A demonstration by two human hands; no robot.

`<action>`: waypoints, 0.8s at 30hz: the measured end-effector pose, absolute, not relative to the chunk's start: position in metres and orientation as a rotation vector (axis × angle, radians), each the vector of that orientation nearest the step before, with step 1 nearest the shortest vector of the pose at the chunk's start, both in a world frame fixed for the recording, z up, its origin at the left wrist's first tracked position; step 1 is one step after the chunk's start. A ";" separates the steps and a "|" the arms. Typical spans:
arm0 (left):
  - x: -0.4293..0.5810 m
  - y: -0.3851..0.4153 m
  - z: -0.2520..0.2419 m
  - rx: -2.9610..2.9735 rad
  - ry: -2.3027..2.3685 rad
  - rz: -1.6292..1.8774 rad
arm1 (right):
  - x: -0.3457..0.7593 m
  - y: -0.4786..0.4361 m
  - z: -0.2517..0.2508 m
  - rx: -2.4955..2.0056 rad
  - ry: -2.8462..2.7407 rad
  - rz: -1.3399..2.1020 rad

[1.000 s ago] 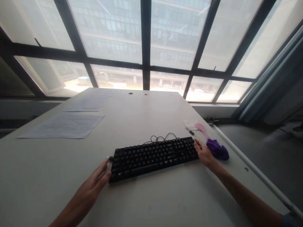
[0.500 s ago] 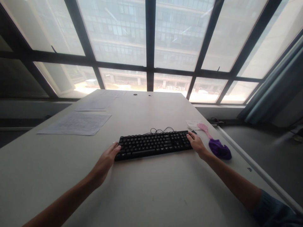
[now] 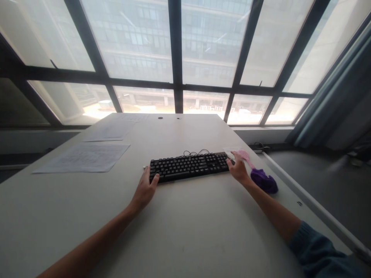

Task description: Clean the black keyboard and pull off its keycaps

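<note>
The keyboard (image 3: 189, 166) is lying flat on the surface (image 3: 188, 235), a little right of the middle and well out from the person, at about full reach of both arms. Its long axis is running left to right, tilting slightly so that the right end is sitting farther away than the left. The key side is facing up and the near long edge is facing the person. Its thin cable (image 3: 193, 153) is looping off the far edge.

The hands are bracketing the keyboard, one at each short end, so it is lying straight ahead between them. The left hand (image 3: 145, 190) is grasping the near-left corner, with its fingers laid along the left end and its thumb pressing on the near edge by the first keys. The right hand (image 3: 239, 170) is curling round the right end, fingers reaching over the far-right corner and thumb against the near side. Both are looking like light clasps rather than tight fists. Neither hand is nearer than the other, as both are touching the keyboard; the left arm is stretching in from the near left, the right arm from the near right.

Just right of the right hand, a pink brush (image 3: 247, 156) is lying with its handle pointing toward a purple cloth (image 3: 264, 182) near the right edge of the surface. Well apart on the far left, two sheets of paper (image 3: 84, 157) are lying flat.
</note>
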State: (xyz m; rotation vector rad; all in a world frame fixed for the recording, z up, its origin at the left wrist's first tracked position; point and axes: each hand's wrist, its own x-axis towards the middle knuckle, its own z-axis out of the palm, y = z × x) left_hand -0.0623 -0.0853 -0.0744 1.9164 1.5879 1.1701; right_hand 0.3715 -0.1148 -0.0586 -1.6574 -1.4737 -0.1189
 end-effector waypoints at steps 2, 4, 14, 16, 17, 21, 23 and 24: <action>-0.064 -0.087 -0.080 1.958 1.610 1.151 | 0.394 -0.140 -0.058 -1.764 -1.556 -0.282; -0.066 -0.090 -0.084 2.011 1.618 1.111 | 0.420 -0.170 -0.062 -1.949 -1.558 -0.423; -0.027 -0.081 -0.080 1.994 1.547 1.005 | 0.450 -0.267 -0.079 -2.561 -1.411 -0.277; -0.021 -0.084 -0.075 1.969 1.489 1.039 | 0.430 -0.276 -0.076 -2.486 -1.488 -0.221; -0.020 -0.086 -0.073 1.955 1.473 1.055 | 0.413 -0.279 -0.074 -2.415 -1.547 -0.180; -0.025 -0.089 -0.067 1.890 1.498 1.125 | 0.295 -0.289 -0.062 -2.086 -1.827 0.064; -0.032 -0.088 -0.066 1.906 1.515 1.157 | 0.213 -0.295 -0.056 -1.816 -2.101 0.125; -0.037 -0.086 -0.066 1.929 1.518 1.174 | 0.171 -0.298 -0.053 -1.648 -2.241 0.120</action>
